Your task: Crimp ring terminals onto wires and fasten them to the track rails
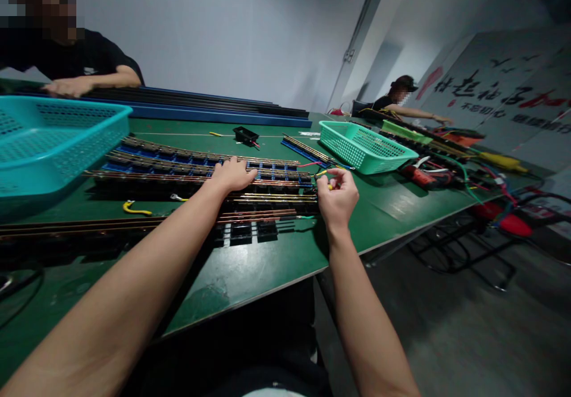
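Long copper rail strips (169,165) in blue and black holders lie across the green table (250,266). My left hand (232,175) rests palm down on the strips, fingers stretched flat. My right hand (338,196) hovers at the right end of the strips, fingers curled in a pinch around a small yellow-tipped wire end (329,178). Thin red and green wires run from the strip ends toward that hand.
A turquoise basket (53,138) stands at the left, a green basket (363,144) at the right. A yellow wire piece (136,209) lies near the strips. One person sits across the table at far left, another at far right by tools and cables. The table edge runs diagonally below my hands.
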`<state>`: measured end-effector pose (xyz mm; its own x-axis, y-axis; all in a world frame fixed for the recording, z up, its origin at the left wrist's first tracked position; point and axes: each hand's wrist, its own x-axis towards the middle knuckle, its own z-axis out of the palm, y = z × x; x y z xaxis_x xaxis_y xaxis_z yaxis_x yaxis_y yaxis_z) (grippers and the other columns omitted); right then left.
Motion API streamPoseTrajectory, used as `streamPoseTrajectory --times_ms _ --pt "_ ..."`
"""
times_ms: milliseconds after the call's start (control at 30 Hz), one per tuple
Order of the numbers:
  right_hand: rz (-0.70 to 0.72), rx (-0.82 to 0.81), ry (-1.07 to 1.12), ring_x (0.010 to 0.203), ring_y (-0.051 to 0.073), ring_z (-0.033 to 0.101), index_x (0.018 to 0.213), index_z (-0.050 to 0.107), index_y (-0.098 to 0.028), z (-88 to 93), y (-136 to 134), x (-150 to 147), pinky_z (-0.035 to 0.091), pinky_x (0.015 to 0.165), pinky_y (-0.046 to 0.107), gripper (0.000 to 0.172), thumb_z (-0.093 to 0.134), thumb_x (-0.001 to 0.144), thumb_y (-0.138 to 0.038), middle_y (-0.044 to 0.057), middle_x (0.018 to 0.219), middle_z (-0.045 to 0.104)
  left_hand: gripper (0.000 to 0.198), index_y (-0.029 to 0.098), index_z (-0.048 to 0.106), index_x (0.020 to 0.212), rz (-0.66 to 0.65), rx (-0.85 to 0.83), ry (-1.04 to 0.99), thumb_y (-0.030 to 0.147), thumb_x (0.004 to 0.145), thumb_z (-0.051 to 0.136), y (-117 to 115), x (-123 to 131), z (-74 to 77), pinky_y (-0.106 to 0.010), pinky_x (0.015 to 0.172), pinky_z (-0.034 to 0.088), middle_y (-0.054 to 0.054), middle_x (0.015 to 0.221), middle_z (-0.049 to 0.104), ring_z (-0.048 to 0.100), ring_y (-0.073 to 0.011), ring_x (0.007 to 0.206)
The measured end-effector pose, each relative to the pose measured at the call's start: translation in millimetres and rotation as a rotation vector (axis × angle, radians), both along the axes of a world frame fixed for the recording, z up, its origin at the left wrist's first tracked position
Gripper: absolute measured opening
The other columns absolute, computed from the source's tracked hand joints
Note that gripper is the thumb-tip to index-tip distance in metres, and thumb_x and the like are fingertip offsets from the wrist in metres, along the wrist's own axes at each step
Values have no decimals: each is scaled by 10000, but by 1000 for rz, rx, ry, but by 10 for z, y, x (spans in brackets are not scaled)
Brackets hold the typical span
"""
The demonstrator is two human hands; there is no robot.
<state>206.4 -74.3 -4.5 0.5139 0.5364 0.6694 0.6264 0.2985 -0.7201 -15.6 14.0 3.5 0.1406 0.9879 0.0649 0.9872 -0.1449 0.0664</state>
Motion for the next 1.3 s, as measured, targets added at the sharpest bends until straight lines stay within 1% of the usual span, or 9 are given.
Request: streamPoseTrajectory --times_ms 100,200,300,467,633,800,967,1133,1300 --pt "1 17 -12 474 79 399 948 512 -196 13 -36 -38 348 523 212 247 539 703 -208 -92 561 398 672 144 516 1292 -1 -1 -2 578 866 231 7 -2 -4 -478 959 361 -190 1339 467 466 -342 1195" --pt "9 7 -58 448 70 344 924 478 -219 -2 -44 -52 311 497 206 231 519 699 -184 -104 549 347 674 136 522 1284 -7 -6 -7 577 867 228 1 -1 2 -494 960 361 -194 1335 468 461 -348 1199" --pt "82 -24 -184 450 70 318 849 480 -223 -37 -29 -51 288 492 206 172 504 689 -166 -98 551 324 671 140 520 1282 -4 -13 -8 578 868 224 -10 5 14 -503 966 359 -190 1339 463 457 -347 1202" --pt "303 -106 -489 519 83 385 787 504 -211 -74 -19 -53 318 558 214 131 482 681 -138 -65 596 422 673 140 520 1283 -4 -18 -4 575 866 220 -14 11 23 -506 966 359 -191 1345 458 453 -350 1207" --pt "319 -147 -542 559 100 424 761 500 -208 -65 -35 -53 330 585 222 97 481 695 -138 -34 645 499 682 140 515 1289 -3 -12 -10 585 864 220 -14 10 21 -504 966 360 -195 1346 459 450 -351 1213" --pt "407 -230 -681 586 114 434 725 483 -211 -45 -53 -48 321 591 232 75 491 693 -143 -18 672 519 675 152 511 1296 -5 -9 -6 586 870 217 -15 11 21 -493 972 358 -187 1359 454 436 -345 1232" --pt "320 -134 -510 539 94 395 706 492 -204 -55 -44 -66 311 568 221 68 481 691 -138 -47 608 457 662 164 513 1297 1 -11 2 581 872 223 -14 10 21 -480 963 365 -182 1357 458 451 -343 1215" --pt "109 -86 -121 436 71 296 732 513 -200 -18 -29 -53 250 469 210 38 492 702 -188 -91 511 337 659 149 523 1279 -4 -9 1 569 873 220 -10 8 17 -482 958 369 -189 1333 471 461 -341 1202" --pt "33 -40 101 411 54 245 749 523 -185 -22 41 17 213 432 205 60 524 698 -218 -110 490 273 674 140 518 1279 -5 -7 -1 580 867 215 2 1 6 -491 952 373 -197 1322 474 474 -346 1184"
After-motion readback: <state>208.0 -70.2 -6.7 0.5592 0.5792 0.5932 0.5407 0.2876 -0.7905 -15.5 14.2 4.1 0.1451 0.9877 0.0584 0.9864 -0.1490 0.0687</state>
